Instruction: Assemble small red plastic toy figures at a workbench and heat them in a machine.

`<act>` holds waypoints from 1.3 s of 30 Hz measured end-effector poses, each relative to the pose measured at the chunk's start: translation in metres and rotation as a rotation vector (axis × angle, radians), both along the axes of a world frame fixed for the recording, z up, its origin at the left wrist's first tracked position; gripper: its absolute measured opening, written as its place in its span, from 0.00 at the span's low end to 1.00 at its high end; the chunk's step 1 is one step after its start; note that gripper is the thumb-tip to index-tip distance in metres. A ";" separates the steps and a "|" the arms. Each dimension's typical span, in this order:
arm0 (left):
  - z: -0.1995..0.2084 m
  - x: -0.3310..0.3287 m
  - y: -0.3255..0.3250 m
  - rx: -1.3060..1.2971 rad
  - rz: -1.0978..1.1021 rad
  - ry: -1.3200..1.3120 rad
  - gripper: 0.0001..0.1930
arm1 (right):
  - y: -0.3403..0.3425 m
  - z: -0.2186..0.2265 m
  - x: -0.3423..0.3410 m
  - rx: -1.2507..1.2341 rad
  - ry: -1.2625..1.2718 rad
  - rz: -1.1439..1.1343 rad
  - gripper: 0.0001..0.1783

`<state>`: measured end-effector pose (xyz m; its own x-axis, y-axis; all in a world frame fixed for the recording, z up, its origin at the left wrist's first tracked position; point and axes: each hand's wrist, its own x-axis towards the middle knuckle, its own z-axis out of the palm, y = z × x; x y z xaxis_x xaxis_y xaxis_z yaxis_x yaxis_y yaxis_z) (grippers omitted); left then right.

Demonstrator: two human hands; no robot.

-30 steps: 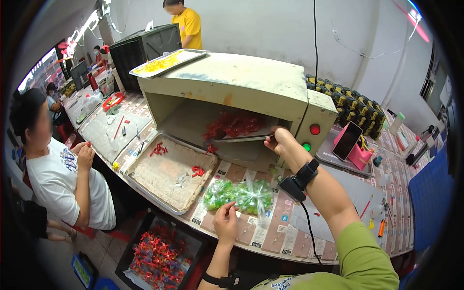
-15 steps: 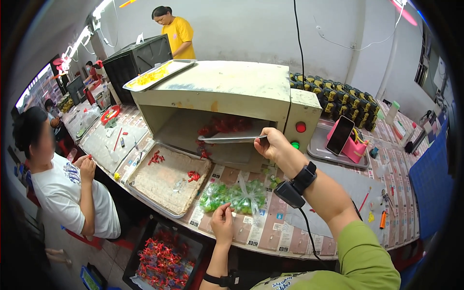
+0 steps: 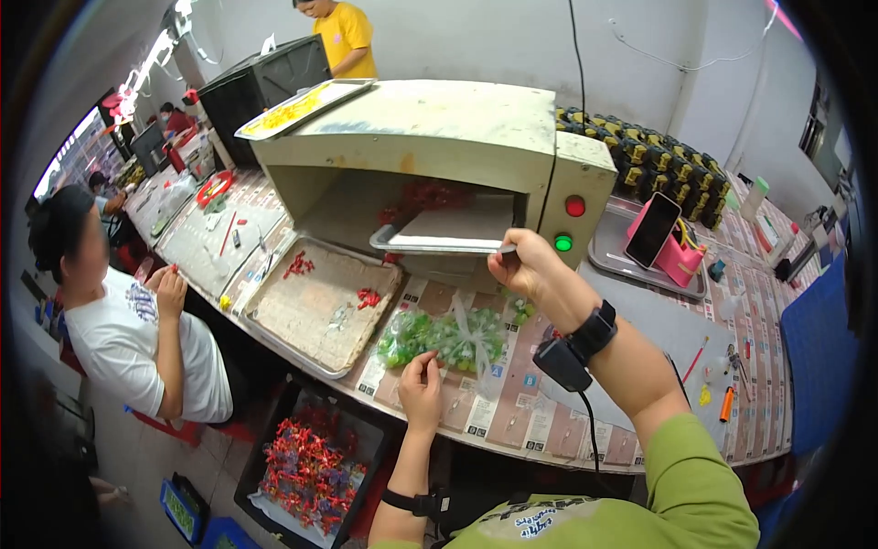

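Note:
My right hand [image 3: 528,265] is closed on the near right corner of a shallow metal tray [image 3: 448,245] with a pale lining. The tray is at the mouth of a cream-coloured box-shaped oven [image 3: 412,114], partly inside it. Red pieces [image 3: 430,194] show behind and beyond the tray within the dark opening; whether they lie on it I cannot tell. My left hand [image 3: 422,392] is at the table's front, its fingers curled together beside a clear plastic bag of green pieces [image 3: 402,337]. What its fingertips hold, if anything, is too small to make out.
A lined tray [image 3: 311,311] with a few red pieces lies left of the bag. Below the table edge stands a black crate [image 3: 247,499] of red and purple pieces. A person [image 3: 146,339] sits at the left. A phone [image 3: 652,229] leans on a pink holder at right.
The tray in my right hand has tilted from nearly edge-on, so its pale lining now shows. My left hand stays by the bag. The whole view has shifted slightly.

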<state>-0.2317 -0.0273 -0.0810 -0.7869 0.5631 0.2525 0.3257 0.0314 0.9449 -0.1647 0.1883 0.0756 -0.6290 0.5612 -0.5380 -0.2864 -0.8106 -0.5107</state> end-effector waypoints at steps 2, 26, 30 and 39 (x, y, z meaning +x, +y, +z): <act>0.002 -0.001 -0.003 0.003 0.002 -0.004 0.08 | -0.013 -0.006 0.003 0.064 -0.067 0.066 0.04; -0.009 -0.022 -0.012 0.438 -0.059 -0.448 0.22 | -0.078 0.014 0.089 0.308 -0.012 0.416 0.10; 0.022 -0.041 -0.040 0.664 -0.225 -0.829 0.28 | -0.086 0.030 0.112 0.409 0.006 0.570 0.14; 0.122 -0.002 -0.078 0.507 -0.236 -0.397 0.28 | -0.064 0.076 0.151 0.670 0.135 0.755 0.18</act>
<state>-0.2338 -0.1049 0.0415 -0.7448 0.6193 0.2484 -0.1043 -0.4756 0.8734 -0.0137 0.1239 0.1515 -0.9759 0.1519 -0.1569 0.0927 -0.3622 -0.9275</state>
